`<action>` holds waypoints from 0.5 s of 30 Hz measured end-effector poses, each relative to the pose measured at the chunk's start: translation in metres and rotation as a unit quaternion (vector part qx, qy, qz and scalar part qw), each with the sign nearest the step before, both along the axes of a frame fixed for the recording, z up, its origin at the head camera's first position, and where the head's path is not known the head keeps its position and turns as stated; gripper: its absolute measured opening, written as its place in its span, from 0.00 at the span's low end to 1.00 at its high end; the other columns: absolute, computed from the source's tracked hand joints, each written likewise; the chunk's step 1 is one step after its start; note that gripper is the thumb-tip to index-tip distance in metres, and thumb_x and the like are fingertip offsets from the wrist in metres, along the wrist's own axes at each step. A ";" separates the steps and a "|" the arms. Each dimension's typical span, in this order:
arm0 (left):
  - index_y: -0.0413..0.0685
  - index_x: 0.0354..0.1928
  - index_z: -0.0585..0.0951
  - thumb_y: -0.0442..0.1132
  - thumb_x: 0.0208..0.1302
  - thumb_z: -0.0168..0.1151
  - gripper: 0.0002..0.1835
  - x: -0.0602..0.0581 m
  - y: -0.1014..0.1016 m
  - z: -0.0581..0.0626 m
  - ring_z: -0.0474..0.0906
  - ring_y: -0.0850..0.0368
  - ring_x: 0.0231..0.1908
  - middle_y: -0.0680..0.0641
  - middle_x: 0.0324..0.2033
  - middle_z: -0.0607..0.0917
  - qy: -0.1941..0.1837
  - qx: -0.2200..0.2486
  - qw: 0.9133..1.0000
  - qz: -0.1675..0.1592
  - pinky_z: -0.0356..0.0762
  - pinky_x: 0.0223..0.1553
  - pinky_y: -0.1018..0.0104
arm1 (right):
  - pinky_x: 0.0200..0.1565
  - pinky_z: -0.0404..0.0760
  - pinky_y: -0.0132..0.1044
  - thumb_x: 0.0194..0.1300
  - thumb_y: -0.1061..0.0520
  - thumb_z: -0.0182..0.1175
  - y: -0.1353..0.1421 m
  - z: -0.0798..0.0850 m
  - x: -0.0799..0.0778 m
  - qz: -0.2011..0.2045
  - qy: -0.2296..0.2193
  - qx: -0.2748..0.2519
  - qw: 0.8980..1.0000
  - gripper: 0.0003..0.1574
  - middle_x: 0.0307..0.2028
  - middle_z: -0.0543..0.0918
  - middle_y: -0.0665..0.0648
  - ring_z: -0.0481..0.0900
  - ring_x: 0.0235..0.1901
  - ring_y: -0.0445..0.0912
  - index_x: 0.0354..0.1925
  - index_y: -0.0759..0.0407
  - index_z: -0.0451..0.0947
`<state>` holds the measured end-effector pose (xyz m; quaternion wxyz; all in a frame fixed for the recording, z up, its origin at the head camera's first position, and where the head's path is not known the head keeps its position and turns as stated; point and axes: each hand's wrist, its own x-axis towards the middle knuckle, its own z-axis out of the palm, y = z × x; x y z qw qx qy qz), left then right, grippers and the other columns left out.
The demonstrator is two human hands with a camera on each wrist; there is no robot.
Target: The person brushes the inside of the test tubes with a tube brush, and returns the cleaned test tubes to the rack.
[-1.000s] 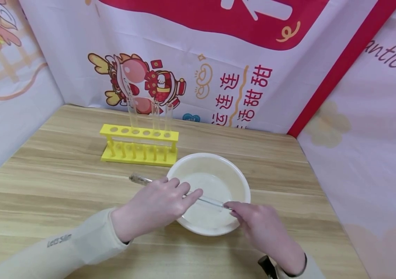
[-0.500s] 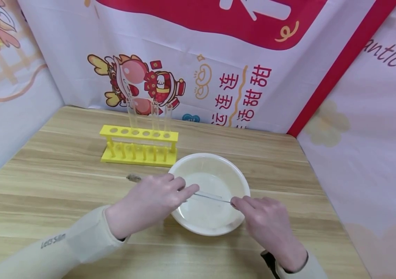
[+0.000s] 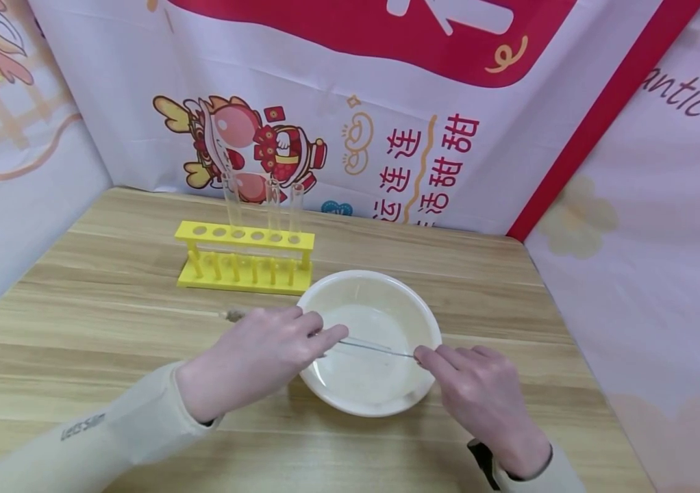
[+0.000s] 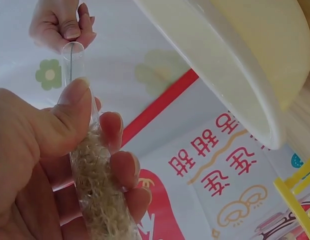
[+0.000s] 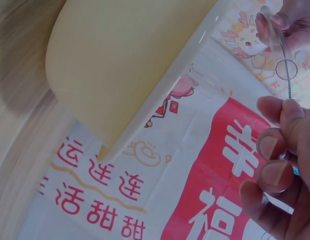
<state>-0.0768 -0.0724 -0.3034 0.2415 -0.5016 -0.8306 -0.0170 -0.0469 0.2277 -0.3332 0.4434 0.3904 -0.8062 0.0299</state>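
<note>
In the head view, my left hand (image 3: 257, 359) grips a clear glass test tube at the left side of the basin. In the left wrist view, the tube's open mouth (image 4: 73, 47) points toward the other hand. Pale brush bristles (image 4: 102, 187) fill the tube's lower part, under my curled fingers. My right hand (image 3: 479, 390) pinches the thin twisted-wire handle (image 5: 289, 90) of the test tube brush, just outside the mouth. The wire spans between both hands above a white basin (image 3: 365, 404).
A yellow test tube rack (image 3: 186, 230) stands behind and left of the basin. Several clear test tubes (image 3: 233, 205) stand upright in it. Printed cloth (image 3: 436, 61) hangs behind and beside the wooden table (image 3: 109, 294).
My hands have drawn apart, the left going left and the right going right. More of the wire handle shows between them. The basin and rack have stayed in place.
</note>
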 end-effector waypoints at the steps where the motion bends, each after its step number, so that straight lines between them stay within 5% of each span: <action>1: 0.49 0.52 0.84 0.33 0.54 0.75 0.21 0.000 -0.001 0.000 0.80 0.55 0.25 0.47 0.31 0.84 0.000 -0.002 1.000 0.002 0.76 0.19 0.69 | 0.13 0.57 0.29 0.60 0.73 0.44 0.001 0.000 0.000 0.000 0.004 0.000 1.000 0.22 0.16 0.76 0.47 0.60 0.08 0.40 0.31 0.56 0.83; 15: 0.49 0.48 0.84 0.37 0.53 0.77 0.19 -0.009 -0.014 -0.001 0.78 0.56 0.23 0.48 0.28 0.83 -0.003 0.032 0.999 0.002 0.74 0.17 0.68 | 0.12 0.54 0.28 0.66 0.69 0.48 0.021 -0.005 -0.002 -0.011 0.017 -0.001 1.000 0.19 0.16 0.76 0.47 0.63 0.09 0.40 0.30 0.57 0.84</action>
